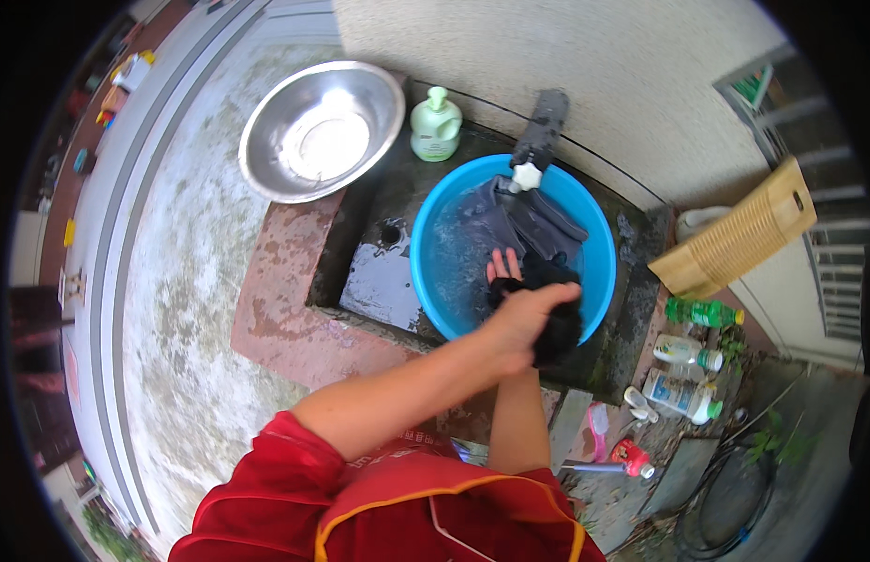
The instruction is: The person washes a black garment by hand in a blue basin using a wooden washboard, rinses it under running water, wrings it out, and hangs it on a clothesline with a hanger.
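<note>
A round blue plastic basin (421, 246) holds water and a soaked grey garment (540, 221). Over its near side, my left hand (523, 327) grips a wet black cloth (558, 337), its thumb stretched to the right; this hand is slightly blurred. My right hand (505, 265) is mostly hidden behind the left one and the cloth. Only its fingertips show, extended past a black fold, so its grip is unclear. A white tap handle (526, 177), below a dark wrapped pipe (544, 123), overhangs the basin's far rim.
The basin stands in a stone sink (379, 330) with a drain hole. A steel bowl (266, 151) and a green pump bottle (436, 130) stand beyond. At right are a wooden washboard (737, 232), several bottles, a pink brush (598, 428) and a black hose (765, 492).
</note>
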Motion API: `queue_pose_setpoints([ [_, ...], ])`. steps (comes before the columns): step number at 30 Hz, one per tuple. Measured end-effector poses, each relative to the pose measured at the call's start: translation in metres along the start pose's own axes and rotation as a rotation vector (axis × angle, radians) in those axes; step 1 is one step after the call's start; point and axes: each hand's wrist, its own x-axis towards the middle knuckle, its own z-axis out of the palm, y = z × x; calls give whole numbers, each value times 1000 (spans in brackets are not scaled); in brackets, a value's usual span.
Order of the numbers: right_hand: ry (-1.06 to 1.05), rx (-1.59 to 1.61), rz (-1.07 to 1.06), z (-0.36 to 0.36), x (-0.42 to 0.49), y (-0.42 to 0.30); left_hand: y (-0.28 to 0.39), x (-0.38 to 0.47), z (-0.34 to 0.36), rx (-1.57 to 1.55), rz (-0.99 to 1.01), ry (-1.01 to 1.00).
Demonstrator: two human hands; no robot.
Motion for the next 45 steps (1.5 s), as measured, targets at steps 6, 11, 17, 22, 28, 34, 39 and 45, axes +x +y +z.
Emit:
queue_pose_setpoints([
  [6, -211, -70, -25, -9, 32, -52, 35, -20, -56, 331, -184, -156],
  [11, 389, -850, -162, 42, 42, -51, 33, -19, -60, 1692, 291, -136],
  [17, 451, -2341, 242, 18, 77, -63, 14, 14, -57, 2209, 619, -178],
  [22, 436, -1679, 581, 20, 90, -67, 29, 38, -76, 1807, 387, -302],
  [28, 438, -814, 88, 21, 46, -104, 50, 21, -75, 306, -238, -73],
  [34, 177, 106, -177, -5, -9, -10, 30, -5, -46, -246, -249, -146],
  [39, -48, -17, -186, 24, 13, -26, 26, -14, -49, -267, -264, -64],
  [45, 348, -594, -37, 51, 37, -75, 41, -19, -47, 470, -155, -101],
])
